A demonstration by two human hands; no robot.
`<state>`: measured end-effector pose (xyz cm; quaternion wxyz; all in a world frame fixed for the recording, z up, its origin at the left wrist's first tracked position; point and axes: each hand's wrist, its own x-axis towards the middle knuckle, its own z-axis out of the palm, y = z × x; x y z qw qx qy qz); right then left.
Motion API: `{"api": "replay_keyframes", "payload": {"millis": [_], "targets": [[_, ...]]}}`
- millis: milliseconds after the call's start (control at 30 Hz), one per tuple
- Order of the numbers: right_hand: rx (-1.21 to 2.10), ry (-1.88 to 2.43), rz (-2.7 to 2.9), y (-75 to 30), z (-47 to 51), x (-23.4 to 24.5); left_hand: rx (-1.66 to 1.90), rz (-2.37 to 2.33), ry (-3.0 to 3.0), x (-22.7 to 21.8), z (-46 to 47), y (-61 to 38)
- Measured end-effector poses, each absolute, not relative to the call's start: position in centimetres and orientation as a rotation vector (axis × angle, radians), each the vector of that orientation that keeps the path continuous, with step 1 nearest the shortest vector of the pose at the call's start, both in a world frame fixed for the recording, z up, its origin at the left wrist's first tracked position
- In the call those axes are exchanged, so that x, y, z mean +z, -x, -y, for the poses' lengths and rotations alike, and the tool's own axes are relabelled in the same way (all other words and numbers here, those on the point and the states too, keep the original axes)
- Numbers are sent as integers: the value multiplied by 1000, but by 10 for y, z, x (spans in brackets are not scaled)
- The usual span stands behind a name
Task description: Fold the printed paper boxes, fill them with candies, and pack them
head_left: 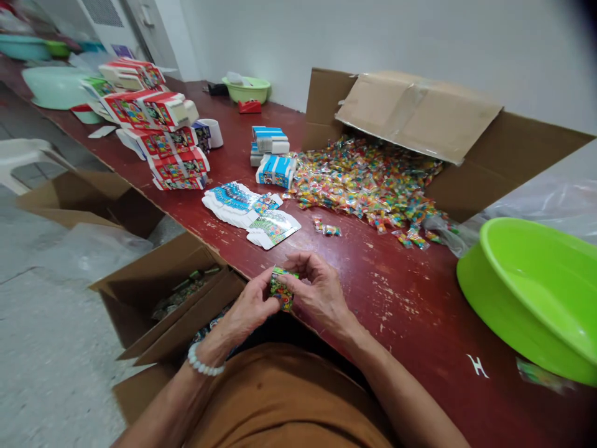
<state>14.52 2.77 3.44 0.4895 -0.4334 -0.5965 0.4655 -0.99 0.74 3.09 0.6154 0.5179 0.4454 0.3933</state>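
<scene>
While your left hand (249,306) grips the small printed box (281,297) between thumb and fingers, your right hand (321,294) sits against its other side. Note that the right thumb touches the upper part of the box and the right forefinger arches near its top end; you cannot tell whether the remaining right fingers grip, as they are partly hidden. The box is held in front of your body, at the near edge of the red table (396,298).

Directly beyond your hands, two wrapped candies (332,231) lie near each other on the table. Behind these, a large heap of candies (359,183) spreads out from under the flap of a cardboard carton (420,115). To the left of the heap, locate the blue bundles (276,171), one of them at the heap's edge. Nearer to you, flat boxes (233,204) lie in an overlapping row. Farther left, red bundles (147,111) stand in an uneven stack, with a white cup (214,134) just beside it.

On your right, a bright green basin (508,302) rests on the table. Below the table edge, on your left, an open carton (133,305) contains small items, too blurred to identify. A beaded bracelet (205,362) encircles your left wrist.
</scene>
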Motion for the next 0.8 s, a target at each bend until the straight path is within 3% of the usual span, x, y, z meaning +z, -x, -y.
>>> {"api": "replay_keyframes", "payload": {"millis": [433,667,800], "targets": [[828,980,1962,-167,-30,52,946,-1277,-1590,30,-6,16],[1493,1028,1550,-172,-42,45,1046,-991,-891,28,-1,0],[1549,1051,1484,-170,-39,44,1061,-1046,-724,26,0,-5]]}}
